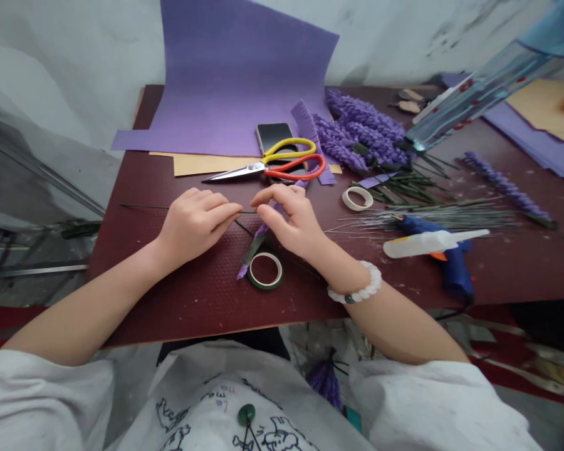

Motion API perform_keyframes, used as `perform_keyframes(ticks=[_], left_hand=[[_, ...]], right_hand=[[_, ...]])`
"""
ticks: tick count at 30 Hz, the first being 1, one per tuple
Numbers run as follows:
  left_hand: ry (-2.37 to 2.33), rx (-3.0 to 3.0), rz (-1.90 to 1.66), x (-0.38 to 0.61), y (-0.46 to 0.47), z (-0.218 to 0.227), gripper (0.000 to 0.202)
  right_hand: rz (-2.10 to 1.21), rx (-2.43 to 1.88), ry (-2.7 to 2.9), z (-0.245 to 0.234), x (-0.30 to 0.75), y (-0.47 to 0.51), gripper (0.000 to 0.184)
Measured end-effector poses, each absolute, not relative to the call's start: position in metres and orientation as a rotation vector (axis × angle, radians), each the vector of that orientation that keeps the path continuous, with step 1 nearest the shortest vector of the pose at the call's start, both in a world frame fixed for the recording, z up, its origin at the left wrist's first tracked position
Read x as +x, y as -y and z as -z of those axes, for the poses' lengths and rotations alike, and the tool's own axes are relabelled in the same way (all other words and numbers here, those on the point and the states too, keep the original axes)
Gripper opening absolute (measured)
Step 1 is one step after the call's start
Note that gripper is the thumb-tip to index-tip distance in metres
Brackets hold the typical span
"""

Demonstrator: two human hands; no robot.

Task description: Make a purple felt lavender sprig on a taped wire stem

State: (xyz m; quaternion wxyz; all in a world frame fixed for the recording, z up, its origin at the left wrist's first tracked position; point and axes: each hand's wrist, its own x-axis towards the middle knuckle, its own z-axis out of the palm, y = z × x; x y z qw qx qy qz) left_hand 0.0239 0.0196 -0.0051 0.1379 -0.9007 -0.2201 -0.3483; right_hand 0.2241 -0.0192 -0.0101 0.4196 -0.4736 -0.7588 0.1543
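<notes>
Just on the near side of the scissors (256, 169), the left hand (195, 219) holds a thin dark wire (143, 206), its grip clamped with thumb and fingertips together. One long end of the wire runs out leftward past the scissors' tip; the other reaches toward the right hand (294, 222), nearer the person than the scissors' handles. There the thumb and forefinger are curled close about the wire's end, but I cannot tell whether that grip presses on it.

A piece of purple and green paper (254, 246) slants out from beneath the right hand, on the near side of the scissors. Whether the fingers touch it is hidden. A roll of green tape (267, 285) lies on the tabletop (192, 300), nearer the person than that piece and well apart from the scissors.

To handle the wire well, I would keep the left pinch close to the working end, so the thin length cannot bend or twist between the hands. The right fingertips should work lightly and evenly there. The long tail deserves care: it could spring or snag, so keep it low, clear of the scissors' blades, and lift the wire above the purple and green paper.
</notes>
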Motion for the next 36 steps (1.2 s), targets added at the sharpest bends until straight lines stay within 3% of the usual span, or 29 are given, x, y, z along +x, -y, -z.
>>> perform_keyframes(ticks=[2,8,15,36], left_hand=[[0.642,-2.597,1.011,0.0243,-0.0197,0.0048,0.015],[0.593,-2.603,1.013,0.0258,-0.0171,0.0046,0.015],[0.551,-2.637,0.977,0.0235,-0.0157,0.0059,0.018],[0.597,-2.629,1.024,0.0234,-0.0201,0.0065,0.015]], right_hand=[[-0.319,-1.171,1.949,0.01,0.2237,0.0193,0.013],[-0.208,-1.199,2.028,0.0099,0.2199,0.0203,0.022],[-0.515,-1.194,1.974,0.0127,0.219,0.0186,0.023],[-0.597,-1.162,2.196,0.0031,0.2283,0.0183,0.033]])
